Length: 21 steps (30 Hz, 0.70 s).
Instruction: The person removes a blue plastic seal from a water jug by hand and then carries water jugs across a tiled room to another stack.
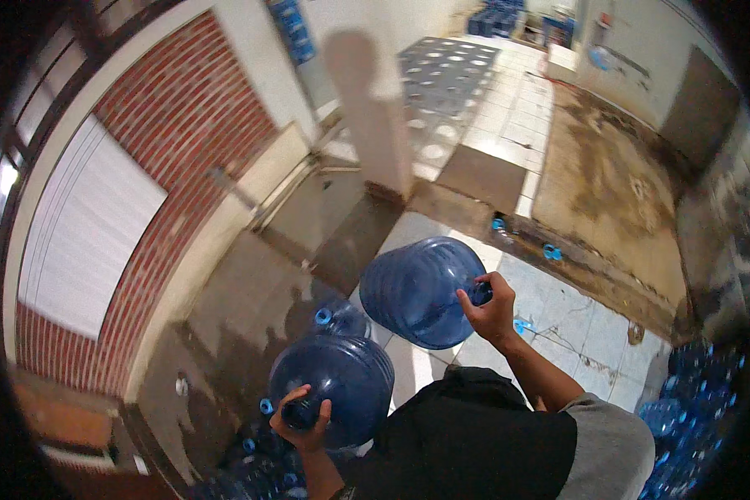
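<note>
Left hand (pixel 304 421): in the head view, closed on the dark neck of a jug, thumb on one side and fingers on the other.
Left jug (pixel 354 379): big, blue and see-through; its neck sat inside the grip, and its body spread up and to the right of that hand.
Right hand (pixel 493 310): thumb and fingers pinched a second neck between them.
Right jug (pixel 408 287): also blue, tilted, its body reaching left from the grip; whether it touched the floor could not be told.
Capped bottle (pixel 342 318): lay between the two jugs, just beyond the left one.
Tiled floor (pixel 579 304): pale, with a blue cap (pixel 522 326) near the right wrist.
Bottle heap (pixel 696 400): bluish, at the lower right, well apart from both hands.
</note>
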### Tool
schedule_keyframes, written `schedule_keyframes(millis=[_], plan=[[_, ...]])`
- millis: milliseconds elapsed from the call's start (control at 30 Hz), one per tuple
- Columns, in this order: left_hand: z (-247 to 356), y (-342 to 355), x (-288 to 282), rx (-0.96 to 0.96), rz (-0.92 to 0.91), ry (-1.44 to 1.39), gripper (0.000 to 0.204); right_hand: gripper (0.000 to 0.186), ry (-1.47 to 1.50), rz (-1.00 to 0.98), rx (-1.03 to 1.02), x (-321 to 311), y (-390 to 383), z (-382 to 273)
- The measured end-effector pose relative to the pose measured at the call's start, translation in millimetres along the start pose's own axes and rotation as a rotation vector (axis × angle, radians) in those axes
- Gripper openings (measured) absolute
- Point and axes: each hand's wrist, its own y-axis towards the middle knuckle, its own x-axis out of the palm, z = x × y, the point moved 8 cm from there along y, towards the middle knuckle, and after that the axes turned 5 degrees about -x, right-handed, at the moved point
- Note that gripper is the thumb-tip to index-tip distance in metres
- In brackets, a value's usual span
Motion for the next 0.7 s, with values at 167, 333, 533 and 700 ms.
schedule_keyframes(millis=[167,333,533,700], plan=[[20,76,170,-0.010,-0.095,-0.173,0.040,0.038,-0.154,0.135,0.121,-90,53,111],[5,152,319,0.018,-0.253,-0.290,0.039,0.037,-0.309,0.286,0.220,-139,103,181],[-16,238,503,0.039,-0.235,-0.431,0.040,0.038,-0.486,0.445,0.333,-161,199,280],[-26,329,660,0.033,-0.375,-0.445,0.037,0.035,-0.598,0.568,0.385,-189,304,332]])
